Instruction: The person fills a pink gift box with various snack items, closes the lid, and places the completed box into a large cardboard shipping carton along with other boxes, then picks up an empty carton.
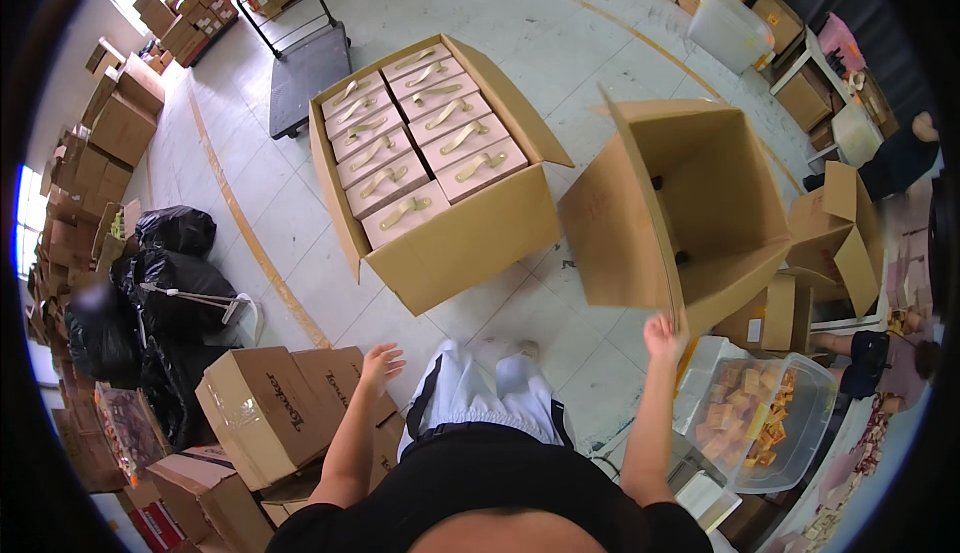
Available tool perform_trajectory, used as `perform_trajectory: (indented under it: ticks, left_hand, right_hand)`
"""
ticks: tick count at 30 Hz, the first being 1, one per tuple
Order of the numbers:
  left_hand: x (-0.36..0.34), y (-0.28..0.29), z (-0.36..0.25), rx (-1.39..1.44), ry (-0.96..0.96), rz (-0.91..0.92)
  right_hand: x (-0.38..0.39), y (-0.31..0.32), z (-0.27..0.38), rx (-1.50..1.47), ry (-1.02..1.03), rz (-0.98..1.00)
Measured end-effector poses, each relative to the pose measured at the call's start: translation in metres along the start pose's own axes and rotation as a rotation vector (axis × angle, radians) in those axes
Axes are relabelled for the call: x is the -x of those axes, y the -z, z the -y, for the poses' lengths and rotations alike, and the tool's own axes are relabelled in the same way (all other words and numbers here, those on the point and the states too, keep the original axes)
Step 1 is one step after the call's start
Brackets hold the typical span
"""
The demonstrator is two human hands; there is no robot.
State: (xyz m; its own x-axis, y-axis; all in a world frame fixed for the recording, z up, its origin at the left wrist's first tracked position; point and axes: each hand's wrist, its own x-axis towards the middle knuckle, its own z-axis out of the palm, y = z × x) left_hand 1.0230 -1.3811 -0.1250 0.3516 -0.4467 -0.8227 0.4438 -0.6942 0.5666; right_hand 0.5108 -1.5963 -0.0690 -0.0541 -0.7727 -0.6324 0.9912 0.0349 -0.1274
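Observation:
My right hand [664, 337] is closed on the near edge of a large open cardboard box [610, 223], at a raised flap. That box stands tilted, and its inside looks bare apart from two dark spots. My left hand [382, 364] holds nothing, its fingers apart, near a closed brown carton [265, 408]. Ahead of me stands an open cardboard carton [470, 253] with its flaps folded outward. Two rows of pale pink boxes [485, 170] with beige strap handles fill it.
A black platform trolley [310, 78] stands beyond the filled carton. Black bags [180, 283] and stacked cartons [110, 138] line the left. On the right are a clear plastic bin [765, 423] of small orange packets, an open carton [835, 233] and other people [905, 158].

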Motion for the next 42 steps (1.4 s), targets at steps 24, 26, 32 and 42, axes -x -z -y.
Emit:
perform_trajectory:
  ticks: [24,26,32,42]
  left_hand:
    - [0.151,-0.118,0.071,-0.169,-0.089,0.847]
    - [0.171,-0.107,0.09,-0.151,-0.083,0.854]
    - [0.225,-0.05,0.154,-0.321,-0.203,0.759]
    - [0.393,0.109,0.332,-0.172,-0.236,0.564]
  right_hand:
    - [0.442,0.307,0.036,0.252,0.108,-0.362]
    - [0.473,0.342,0.061,0.262,0.01,-0.318]
    - [0.563,0.455,0.05,0.39,-0.161,-0.339]
    - [0.724,0.579,0.11,0.73,-0.528,-0.303]
